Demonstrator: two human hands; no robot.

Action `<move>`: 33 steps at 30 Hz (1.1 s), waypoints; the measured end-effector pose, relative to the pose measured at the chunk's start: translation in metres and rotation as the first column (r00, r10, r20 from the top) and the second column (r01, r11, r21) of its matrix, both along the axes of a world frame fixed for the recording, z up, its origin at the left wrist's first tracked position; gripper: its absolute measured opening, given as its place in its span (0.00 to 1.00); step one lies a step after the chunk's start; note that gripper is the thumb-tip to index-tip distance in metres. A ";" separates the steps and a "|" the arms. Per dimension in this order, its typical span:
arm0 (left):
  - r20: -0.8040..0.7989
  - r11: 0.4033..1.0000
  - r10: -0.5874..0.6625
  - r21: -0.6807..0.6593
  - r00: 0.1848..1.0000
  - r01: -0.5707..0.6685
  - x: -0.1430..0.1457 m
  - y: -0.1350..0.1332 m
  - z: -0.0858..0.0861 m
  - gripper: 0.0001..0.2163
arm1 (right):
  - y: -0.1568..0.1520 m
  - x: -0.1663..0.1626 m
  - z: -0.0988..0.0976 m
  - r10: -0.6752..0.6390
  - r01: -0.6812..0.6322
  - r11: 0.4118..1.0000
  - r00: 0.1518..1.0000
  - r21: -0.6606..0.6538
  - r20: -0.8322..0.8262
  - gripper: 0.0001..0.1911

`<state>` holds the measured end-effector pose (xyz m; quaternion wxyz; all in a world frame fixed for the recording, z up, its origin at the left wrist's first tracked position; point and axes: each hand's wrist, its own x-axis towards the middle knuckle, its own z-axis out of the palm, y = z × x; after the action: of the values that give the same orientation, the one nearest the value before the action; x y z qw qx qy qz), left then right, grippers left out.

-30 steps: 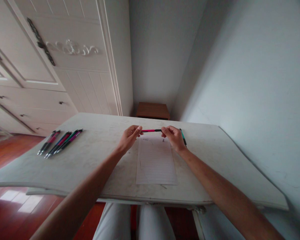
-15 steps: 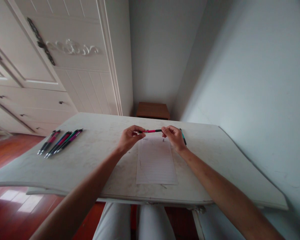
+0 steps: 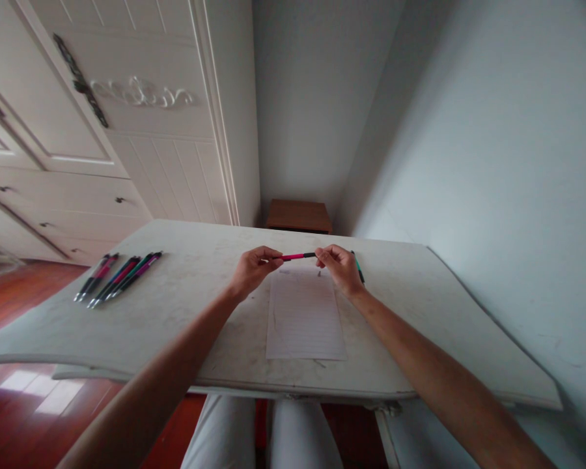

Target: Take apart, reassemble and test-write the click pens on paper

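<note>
A pink and black pen (image 3: 295, 257) is held level between my two hands, above the top of a lined sheet of paper (image 3: 305, 319). My left hand (image 3: 258, 266) pinches its left end, and the fingers hide that tip. At the black end, my right hand (image 3: 338, 266) grips with thumb and fingers closed. Just beyond the right wrist lies a green and black pen (image 3: 359, 268), partly covered by that hand. A small dark piece (image 3: 319, 273) rests on the paper near the right fingers; it is too small to name.
Several pens (image 3: 127, 280) in mixed colours lie in a group on the left of the white table (image 3: 190, 293). Behind the table stand a brown wooden cabinet (image 3: 299, 213) and a white wardrobe (image 3: 176, 163). A pale wall (image 3: 493, 182) runs along the right.
The pen has turned about its length between my fingers: its clip, seen before near the left fingers, no longer shows on top. Both hands stay in nearly the same place.
</note>
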<state>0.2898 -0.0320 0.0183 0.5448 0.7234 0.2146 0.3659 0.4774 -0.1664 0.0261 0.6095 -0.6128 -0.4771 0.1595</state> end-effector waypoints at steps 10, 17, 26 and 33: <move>-0.005 1.000 0.026 -0.003 1.000 -0.026 0.000 -0.002 0.004 0.20 | -0.002 -0.003 0.004 -0.014 0.014 1.000 1.000 -0.004 0.025 0.23; -0.095 0.997 -0.039 0.063 0.995 0.045 -0.001 -0.003 0.006 0.21 | -0.001 -0.003 0.003 -0.021 0.021 1.000 1.000 0.008 0.022 0.23; 0.018 0.999 0.047 0.025 0.999 -0.048 0.001 -0.003 0.003 0.18 | 0.001 0.000 -0.002 0.002 -0.002 1.000 1.000 0.020 0.008 0.22; -0.106 0.996 -0.054 0.072 0.993 0.061 0.000 -0.002 0.005 0.26 | 0.000 -0.001 -0.002 0.000 -0.001 1.000 1.000 0.031 0.022 0.20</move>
<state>0.2895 -0.0340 0.0229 0.5158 0.7671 0.2078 0.3198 0.4766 -0.1668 0.0241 0.6134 -0.6050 -0.4864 0.1456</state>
